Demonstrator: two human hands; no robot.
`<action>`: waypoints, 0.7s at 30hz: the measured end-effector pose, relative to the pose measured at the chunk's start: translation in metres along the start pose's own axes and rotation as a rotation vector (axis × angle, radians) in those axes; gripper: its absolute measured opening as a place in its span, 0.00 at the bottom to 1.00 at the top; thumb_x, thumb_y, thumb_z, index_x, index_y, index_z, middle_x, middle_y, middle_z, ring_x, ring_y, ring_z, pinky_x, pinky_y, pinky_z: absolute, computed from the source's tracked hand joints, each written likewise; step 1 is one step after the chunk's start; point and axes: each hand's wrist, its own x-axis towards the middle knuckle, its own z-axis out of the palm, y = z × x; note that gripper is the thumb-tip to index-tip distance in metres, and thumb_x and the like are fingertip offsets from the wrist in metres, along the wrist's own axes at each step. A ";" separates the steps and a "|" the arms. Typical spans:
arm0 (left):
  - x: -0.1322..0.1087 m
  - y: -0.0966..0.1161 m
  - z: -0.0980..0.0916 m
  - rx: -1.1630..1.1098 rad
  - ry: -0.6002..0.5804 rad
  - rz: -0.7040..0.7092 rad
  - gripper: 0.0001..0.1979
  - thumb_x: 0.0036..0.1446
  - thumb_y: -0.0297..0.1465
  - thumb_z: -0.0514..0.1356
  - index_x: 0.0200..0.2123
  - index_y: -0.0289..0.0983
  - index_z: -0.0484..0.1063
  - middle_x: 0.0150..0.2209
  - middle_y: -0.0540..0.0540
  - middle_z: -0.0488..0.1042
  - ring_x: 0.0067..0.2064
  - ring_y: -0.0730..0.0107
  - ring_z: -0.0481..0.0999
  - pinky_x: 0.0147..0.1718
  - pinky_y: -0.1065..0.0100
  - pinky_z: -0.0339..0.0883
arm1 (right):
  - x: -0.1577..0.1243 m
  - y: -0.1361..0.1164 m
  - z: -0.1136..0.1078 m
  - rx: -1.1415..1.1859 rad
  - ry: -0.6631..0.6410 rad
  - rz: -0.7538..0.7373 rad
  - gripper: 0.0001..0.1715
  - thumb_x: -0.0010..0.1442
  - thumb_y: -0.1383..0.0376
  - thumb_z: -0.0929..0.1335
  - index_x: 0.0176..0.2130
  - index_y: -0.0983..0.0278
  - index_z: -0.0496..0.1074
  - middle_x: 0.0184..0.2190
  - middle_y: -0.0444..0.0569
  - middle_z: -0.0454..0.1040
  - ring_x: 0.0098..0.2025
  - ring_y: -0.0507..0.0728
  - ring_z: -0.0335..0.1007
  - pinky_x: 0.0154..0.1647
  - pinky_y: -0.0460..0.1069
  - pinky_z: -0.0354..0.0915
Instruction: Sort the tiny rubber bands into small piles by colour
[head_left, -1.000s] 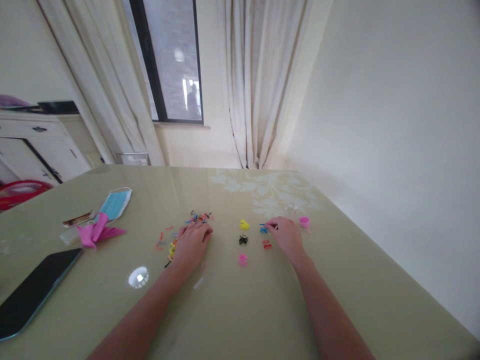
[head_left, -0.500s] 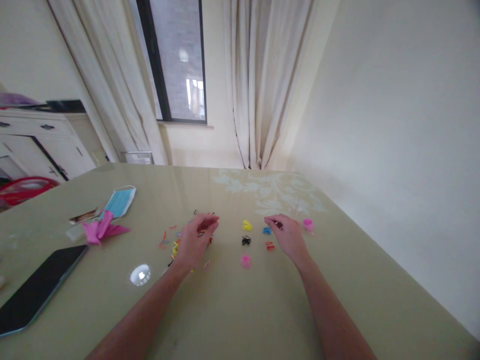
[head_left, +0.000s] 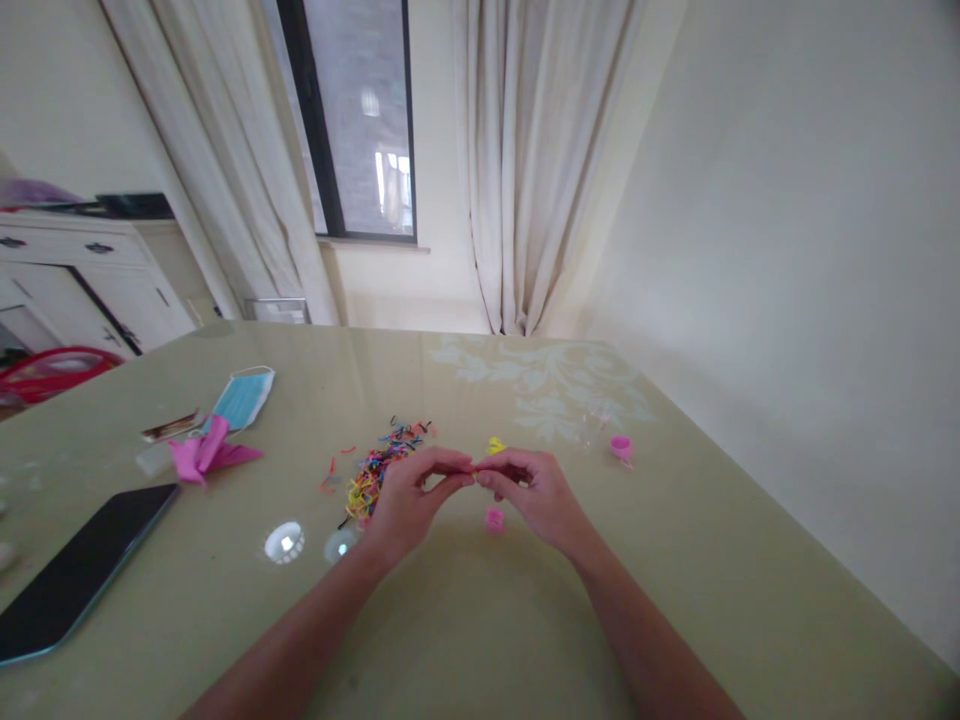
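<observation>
My left hand (head_left: pixel 409 505) and my right hand (head_left: pixel 541 500) meet above the table, thumbs and forefingers pinched tip to tip. Whatever is between the fingertips is too small to make out. Just left of my left hand, and partly behind it, lies a pile of colourful little rubber bands (head_left: pixel 379 462). A small group of yellow rubber bands (head_left: pixel 496 445) shows past my right fingers. Nearer to me, below the fingertips, sits a little heap of pink rubber bands (head_left: pixel 494 519). The black, blue and red groups are hidden by my right hand.
To the right stand a small pink cup (head_left: pixel 620 447) and a clear container (head_left: pixel 595 424). On the left lie a phone (head_left: pixel 86 570), a pink folded-paper bird (head_left: pixel 206 457) and a blue face mask (head_left: pixel 244 400). A wall (head_left: pixel 810 300) rises along the table's right side.
My right hand has moved left from beside the blue bands, and my left hand has shifted right off the pile. Their fingertips now meet, and more of the pile shows.
</observation>
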 end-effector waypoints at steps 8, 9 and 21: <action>0.001 -0.004 -0.003 0.126 -0.067 -0.025 0.15 0.61 0.45 0.68 0.43 0.40 0.83 0.40 0.43 0.86 0.40 0.61 0.85 0.44 0.61 0.80 | 0.001 0.001 -0.002 -0.039 0.022 -0.012 0.14 0.61 0.54 0.74 0.36 0.62 0.84 0.28 0.48 0.82 0.27 0.53 0.72 0.30 0.48 0.67; 0.003 -0.007 -0.006 0.168 -0.073 -0.031 0.16 0.63 0.45 0.66 0.45 0.40 0.82 0.42 0.42 0.86 0.43 0.60 0.85 0.46 0.60 0.79 | 0.001 0.001 -0.005 -0.037 0.046 -0.026 0.15 0.60 0.53 0.75 0.35 0.62 0.84 0.28 0.48 0.81 0.27 0.53 0.72 0.30 0.48 0.68; 0.008 -0.047 -0.029 1.042 -0.271 -0.088 0.13 0.69 0.37 0.59 0.51 0.42 0.80 0.58 0.39 0.79 0.62 0.44 0.73 0.62 0.45 0.60 | 0.003 0.003 -0.037 0.086 0.263 -0.073 0.14 0.53 0.54 0.80 0.33 0.62 0.84 0.28 0.48 0.82 0.28 0.53 0.74 0.30 0.47 0.70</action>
